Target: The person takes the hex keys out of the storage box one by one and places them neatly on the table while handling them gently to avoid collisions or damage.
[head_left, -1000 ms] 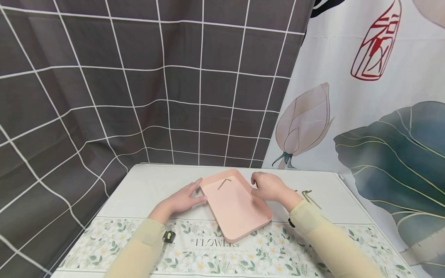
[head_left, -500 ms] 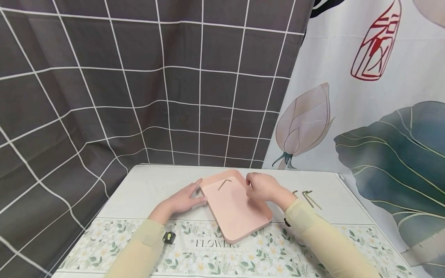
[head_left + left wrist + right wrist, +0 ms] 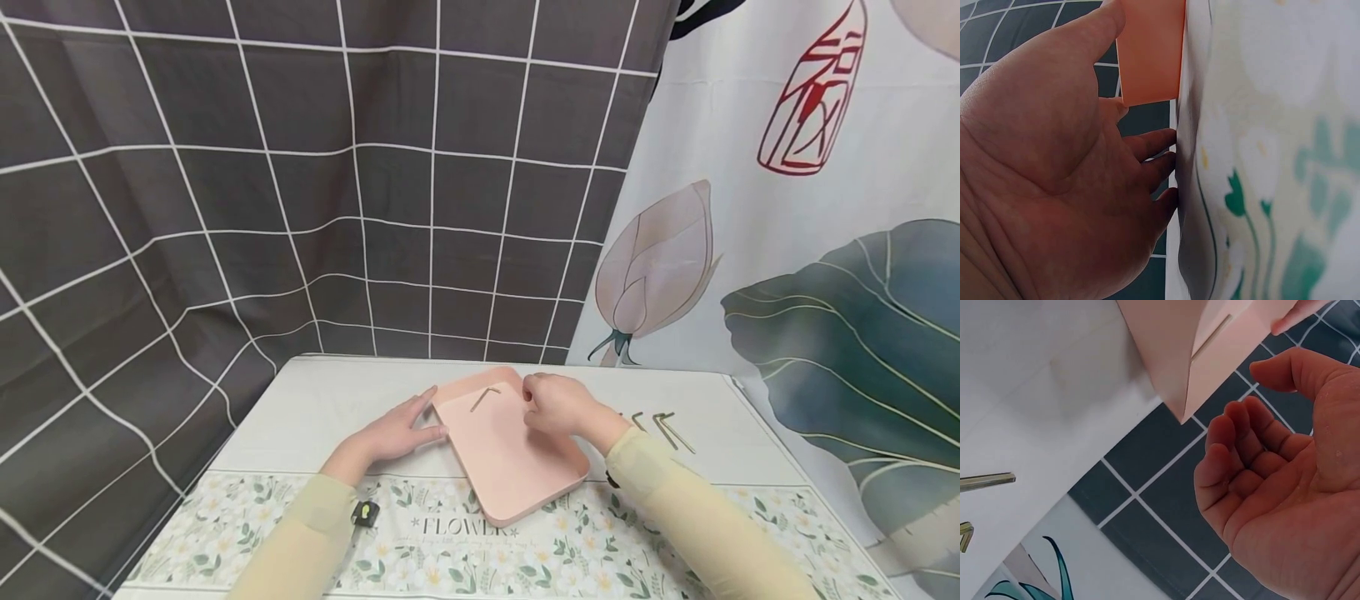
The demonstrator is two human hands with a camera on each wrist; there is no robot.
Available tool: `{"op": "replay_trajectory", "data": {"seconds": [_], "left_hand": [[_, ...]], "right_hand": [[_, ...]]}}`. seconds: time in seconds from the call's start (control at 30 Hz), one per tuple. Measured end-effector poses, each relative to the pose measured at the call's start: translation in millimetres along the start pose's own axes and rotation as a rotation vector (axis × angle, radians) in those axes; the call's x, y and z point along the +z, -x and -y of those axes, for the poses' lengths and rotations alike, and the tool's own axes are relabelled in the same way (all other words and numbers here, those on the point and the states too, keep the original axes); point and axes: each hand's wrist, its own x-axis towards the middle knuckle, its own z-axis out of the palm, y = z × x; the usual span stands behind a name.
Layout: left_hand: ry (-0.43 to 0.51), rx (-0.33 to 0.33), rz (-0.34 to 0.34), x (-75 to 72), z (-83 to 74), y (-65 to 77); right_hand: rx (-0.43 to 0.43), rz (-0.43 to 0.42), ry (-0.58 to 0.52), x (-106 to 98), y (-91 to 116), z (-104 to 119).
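Note:
A pink rectangular tray (image 3: 510,467) lies at an angle on the table, with a small L-shaped hex key (image 3: 486,398) near its far end. My left hand (image 3: 397,429) rests at the tray's left side; its thumb and fingertips meet the wall, seen also in the left wrist view. Over the tray's right wall is my right hand (image 3: 558,406), thumb side toward the tray's inside. In the right wrist view this hand (image 3: 1272,469) has loosely bent fingers and a gap between thumb and fingertips, nothing visible between them.
Several brass-coloured hex keys (image 3: 675,432) lie on the white table to the right of the tray, partly behind the right forearm. A floral band (image 3: 405,575) runs across the table cover's front. Dark grid-patterned cloth (image 3: 390,200) hangs behind the table.
My right hand has moved left, from the tray's right wall further over its inside, uncovering more of the hex keys on the table. The left hand and the tray stay put.

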Motion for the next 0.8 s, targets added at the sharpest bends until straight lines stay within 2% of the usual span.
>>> {"op": "replay_trajectory", "data": {"seconds": [0.4, 0.8], "left_hand": [[-0.001, 0.017, -0.008, 1.0, 1.0, -0.8], [0.005, 0.000, -0.003, 0.4, 0.3, -0.8]], "right_hand": [[0.006, 0.034, 0.019, 3.2, -8.0, 5.3], [-0.014, 0.035, 0.034, 8.0, -14.4, 8.2]]}}
